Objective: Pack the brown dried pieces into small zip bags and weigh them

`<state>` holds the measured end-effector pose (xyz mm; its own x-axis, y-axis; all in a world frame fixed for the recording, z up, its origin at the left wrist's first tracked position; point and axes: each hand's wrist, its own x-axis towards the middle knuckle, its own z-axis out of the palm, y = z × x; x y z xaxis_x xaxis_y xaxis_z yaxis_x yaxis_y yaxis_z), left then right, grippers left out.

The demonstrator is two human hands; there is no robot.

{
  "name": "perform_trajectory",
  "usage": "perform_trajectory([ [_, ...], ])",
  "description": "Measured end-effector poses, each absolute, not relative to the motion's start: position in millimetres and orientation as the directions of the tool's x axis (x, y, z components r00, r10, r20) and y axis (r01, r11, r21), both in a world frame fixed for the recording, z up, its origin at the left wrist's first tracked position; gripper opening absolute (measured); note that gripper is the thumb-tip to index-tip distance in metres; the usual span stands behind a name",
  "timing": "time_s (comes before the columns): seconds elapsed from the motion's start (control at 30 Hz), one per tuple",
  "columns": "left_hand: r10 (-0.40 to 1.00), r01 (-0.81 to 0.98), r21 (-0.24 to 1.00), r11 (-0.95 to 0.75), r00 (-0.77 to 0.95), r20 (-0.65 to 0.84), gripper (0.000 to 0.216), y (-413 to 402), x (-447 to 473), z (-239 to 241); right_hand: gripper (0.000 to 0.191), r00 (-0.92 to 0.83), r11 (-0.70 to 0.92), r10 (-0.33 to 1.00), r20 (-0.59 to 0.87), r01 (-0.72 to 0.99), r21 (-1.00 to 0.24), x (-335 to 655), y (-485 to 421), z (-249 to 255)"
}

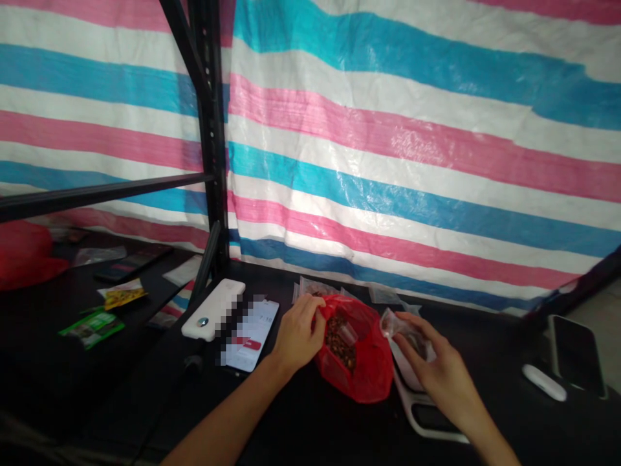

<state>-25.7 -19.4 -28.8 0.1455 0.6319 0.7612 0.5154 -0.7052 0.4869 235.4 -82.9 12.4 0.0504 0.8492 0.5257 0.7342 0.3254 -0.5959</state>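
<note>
My left hand point(299, 330) pinches the left rim of a red plastic bag point(359, 382), whose mouth gapes upward. Inside the bag lie many small brown pieces like beans or kernels point(337, 336), with a small clear scoop or cup point(348, 333) resting among them. On the other side, my right hand point(431, 356) grips a small clear plastic bag point(412, 333) just right of the red bag. What the clear bag contains, I cannot make out. Beneath my right hand is a white kitchen scale point(422, 427), partly covered by the hand and the red bag.
Left of the red bag lie a lit phone point(255, 340) and a white power bank point(213, 310). Clear bags point(383, 296) lie behind. A white oval case point(543, 382) and dark phone point(577, 356) are at right. A black metal post point(211, 129) stands before the striped sheet.
</note>
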Motion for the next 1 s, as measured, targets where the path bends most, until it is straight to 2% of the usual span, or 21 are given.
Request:
perform_trajectory([
  [0.07,0.637,0.512,0.495,-0.702,0.141,0.758,0.019,-20,-26,-29,0.04,0.114,0.256,0.863,0.492,0.741,-0.621,261,-84,11],
  [0.13,0.641,0.51,0.501,-0.699,0.138,0.755,0.018,-20,-26,-30,0.041,0.118,0.205,0.875,0.47,0.789,-0.579,282,-84,8],
  [0.23,0.64,0.51,0.496,-0.703,0.148,0.754,0.018,-20,-26,-31,0.043,0.006,0.217,0.9,0.436,0.861,-0.46,303,-84,3],
  [0.3,0.633,0.509,0.491,-0.707,0.144,0.761,0.018,-19,-26,-31,0.045,-0.029,0.237,0.898,0.44,0.873,-0.425,314,-84,-1],
  [0.37,0.625,0.509,0.488,-0.708,0.131,0.77,0.019,-18,-25,-32,0.049,0.032,0.22,0.87,0.492,0.868,-0.446,327,-84,-7],
  [0.5,0.632,0.509,0.497,-0.703,0.127,0.765,0.018,-17,-25,-34,0.052,0.32,0.091,0.73,0.604,0.831,-0.55,359,-84,-28],
  [0.57,0.644,0.502,0.514,-0.696,0.12,0.755,0.018,-16,-25,-35,0.053,0.394,0.047,0.676,0.623,0.82,-0.57,371,-86,-39],
  [1.0,0.702,0.494,0.61,-0.62,0.001,0.712,0.018,-15,-24,-37,0.041,0.342,0.074,0.693,0.634,0.842,-0.534,372,-94,-47],
])
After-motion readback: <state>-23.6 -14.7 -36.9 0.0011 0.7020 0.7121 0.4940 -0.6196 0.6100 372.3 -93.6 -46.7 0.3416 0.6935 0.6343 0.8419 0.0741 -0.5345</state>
